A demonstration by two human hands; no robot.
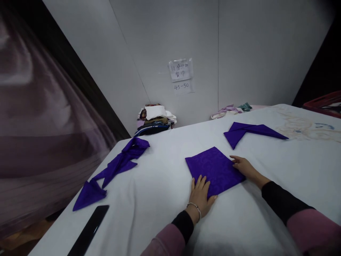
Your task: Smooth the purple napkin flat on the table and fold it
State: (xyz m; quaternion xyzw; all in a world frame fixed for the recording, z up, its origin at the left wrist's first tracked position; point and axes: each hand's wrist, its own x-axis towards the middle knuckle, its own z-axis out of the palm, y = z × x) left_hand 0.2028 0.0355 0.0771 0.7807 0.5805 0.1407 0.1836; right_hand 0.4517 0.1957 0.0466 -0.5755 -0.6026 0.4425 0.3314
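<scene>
A purple cloth napkin [213, 169], folded into a flat square, lies on the white-covered table [160, 199] in front of me. My left hand [200, 195], with a bracelet at the wrist, rests on the napkin's near left edge, its fingers spread and flat. At the right corner is my right hand [243, 166], fingers stretched along the edge and touching the cloth; its thumb side is partly hidden. Beyond it lies another folded purple napkin [239, 131] with pointed ends. More crumpled or folded purple napkins [117, 165] lie in a row along the table's left side.
A black flat bar [89, 231] lies at the near left edge. Behind the table are a stack of folded clothes [154, 119] and more cloths [229, 111]. Paper signs [181, 71] hang on the grey wall. A pinkish curtain [39, 106] hangs left; a red basket [323, 103] stands right.
</scene>
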